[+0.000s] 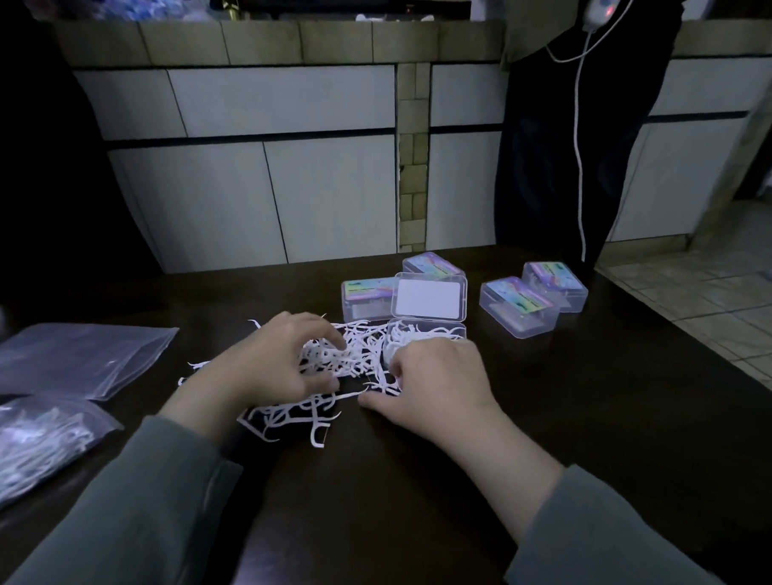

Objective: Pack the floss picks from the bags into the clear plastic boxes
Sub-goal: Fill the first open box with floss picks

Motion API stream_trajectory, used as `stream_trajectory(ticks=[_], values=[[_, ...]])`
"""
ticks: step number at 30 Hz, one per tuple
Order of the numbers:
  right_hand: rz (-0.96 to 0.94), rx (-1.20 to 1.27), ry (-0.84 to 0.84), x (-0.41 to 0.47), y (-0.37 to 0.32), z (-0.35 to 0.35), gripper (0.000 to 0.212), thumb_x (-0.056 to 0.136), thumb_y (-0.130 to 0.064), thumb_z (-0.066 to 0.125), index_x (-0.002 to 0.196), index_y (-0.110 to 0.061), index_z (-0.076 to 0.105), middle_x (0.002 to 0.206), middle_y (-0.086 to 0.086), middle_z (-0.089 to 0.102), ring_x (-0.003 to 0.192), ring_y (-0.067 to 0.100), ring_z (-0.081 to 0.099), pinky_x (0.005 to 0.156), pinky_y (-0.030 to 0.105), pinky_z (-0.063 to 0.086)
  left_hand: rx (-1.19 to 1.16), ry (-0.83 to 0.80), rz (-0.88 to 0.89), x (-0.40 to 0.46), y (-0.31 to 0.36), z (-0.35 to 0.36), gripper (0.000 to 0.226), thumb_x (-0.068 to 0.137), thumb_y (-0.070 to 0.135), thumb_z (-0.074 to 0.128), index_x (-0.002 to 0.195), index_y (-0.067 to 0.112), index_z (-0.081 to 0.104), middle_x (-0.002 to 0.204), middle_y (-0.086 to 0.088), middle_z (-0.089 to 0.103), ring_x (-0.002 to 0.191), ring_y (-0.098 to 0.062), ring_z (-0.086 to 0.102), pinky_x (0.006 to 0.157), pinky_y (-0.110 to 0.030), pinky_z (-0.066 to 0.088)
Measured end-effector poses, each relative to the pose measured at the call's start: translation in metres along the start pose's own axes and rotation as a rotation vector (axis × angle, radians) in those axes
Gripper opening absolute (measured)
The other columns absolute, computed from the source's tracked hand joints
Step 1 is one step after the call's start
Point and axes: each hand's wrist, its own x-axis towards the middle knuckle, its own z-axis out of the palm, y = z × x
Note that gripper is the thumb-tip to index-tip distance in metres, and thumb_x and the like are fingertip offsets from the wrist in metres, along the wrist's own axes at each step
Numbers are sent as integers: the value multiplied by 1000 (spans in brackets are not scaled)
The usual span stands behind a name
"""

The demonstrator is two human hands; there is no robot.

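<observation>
Far left on dark table (411, 492): flat empty-looking bag (67, 358), below it a bag full of picks (28, 449). Left hand (270, 367) fingers curled down into loose white floss picks pile (328, 369), gripping some. Right hand (433, 378) curled at pile's right edge, pinching picks beside open clear box (427, 312), picks inside. Behind and right: four closed labelled boxes (518, 311).

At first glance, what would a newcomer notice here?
A tangle of white floss picks at the dark table's centre, both hands working in it. Behind it, an open clear box, four closed boxes around it; plastic bags at left.
</observation>
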Motion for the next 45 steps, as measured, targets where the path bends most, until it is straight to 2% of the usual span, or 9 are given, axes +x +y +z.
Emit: stream_trajectory(ticks=[6,9,13,19,27,30,33,38,45], values=[[80,-33,-106,4,-23,0,37,92,-50,57,114,-21,64,111,5,63,109,25,54,95,41,35,-50,20,-114,-1,-9,3,40,78,38,76,110,49,55,110,19,58,106,-4,49,89,-27,42],[96,-59,-121,4,-31,0,32,93,-40,59,119,-22,61,116,5,61,113,25,50,95,42,34,-72,30,-143,0,-7,4,34,81,33,75,111,43,63,109,12,62,103,-8,57,90,-28,46],[142,-78,-136,1,-32,-3,36,93,-39,59,122,-17,57,119,7,60,115,26,51,96,42,33,-66,55,-138,-1,-8,4,28,80,35,74,107,38,68,112,11,67,104,-7,59,91,-29,48],[113,-86,-125,2,-32,-2,24,93,-25,59,116,-21,61,112,4,62,109,25,52,96,42,33,-42,138,-161,-4,-6,4,26,86,38,69,112,34,70,113,12,69,104,-7,59,91,-31,49],[-41,-95,-31,9,-26,6,26,93,-26,59,119,-21,61,123,3,55,118,24,44,99,44,29,-72,245,-192,-10,-11,3,20,89,37,66,106,28,72,102,10,69,94,-7,58,83,-27,48],[-186,-113,1,16,-25,7,44,90,-26,62,133,-26,52,133,2,48,126,24,37,104,47,24,-99,283,-161,-12,-14,3,16,87,39,67,98,29,73,101,13,65,99,-8,56,86,-31,49],[-289,-201,-45,25,-27,9,56,88,-28,62,141,-29,43,136,2,50,128,25,37,105,52,21,-131,323,-135,-13,-13,2,12,86,37,68,93,29,72,94,13,58,92,-7,55,79,-29,48],[-362,-216,42,36,-26,12,33,96,-29,55,129,-25,57,129,1,57,122,22,46,103,46,24,-166,366,-117,-15,-14,3,5,86,35,68,82,33,66,87,13,56,85,-7,55,73,-27,45],[-511,-123,152,40,-21,25,17,96,-23,53,111,-23,60,115,-2,61,108,20,50,99,42,26,-205,464,-44,-13,-17,4,13,88,26,67,77,31,62,80,13,56,79,-5,55,67,-21,40]])
